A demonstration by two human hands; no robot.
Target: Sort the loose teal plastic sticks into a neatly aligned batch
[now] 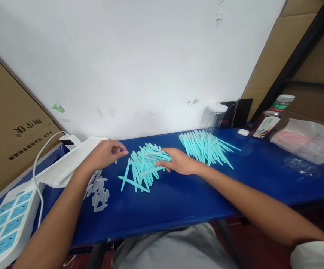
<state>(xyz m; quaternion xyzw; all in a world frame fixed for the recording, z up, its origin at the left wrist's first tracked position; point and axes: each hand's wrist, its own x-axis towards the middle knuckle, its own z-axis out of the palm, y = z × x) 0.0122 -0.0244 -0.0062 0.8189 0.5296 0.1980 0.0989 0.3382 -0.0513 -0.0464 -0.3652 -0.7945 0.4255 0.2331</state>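
A loose heap of thin turquoise plastic sticks (141, 170) lies on the blue table (179, 201) in front of me. My right hand (176, 160) rests on the heap's right side, fingers curled over a few of the sticks. My left hand (106, 153) hovers just left of the heap, fingertips pinched together; whether anything is in them is too small to tell. Below my left hand lies a scatter of clear plastic caps (98, 190). A second, neater pile of turquoise sticks (204, 145) lies farther right.
A white power strip (7, 224) with its cable lies at the left edge beside a white flat packet (72, 160). At the back right stand a clear jar (215, 117), a phone (242, 112), a bottle (271, 117) and plastic bags (305, 144). Cardboard boxes flank both sides.
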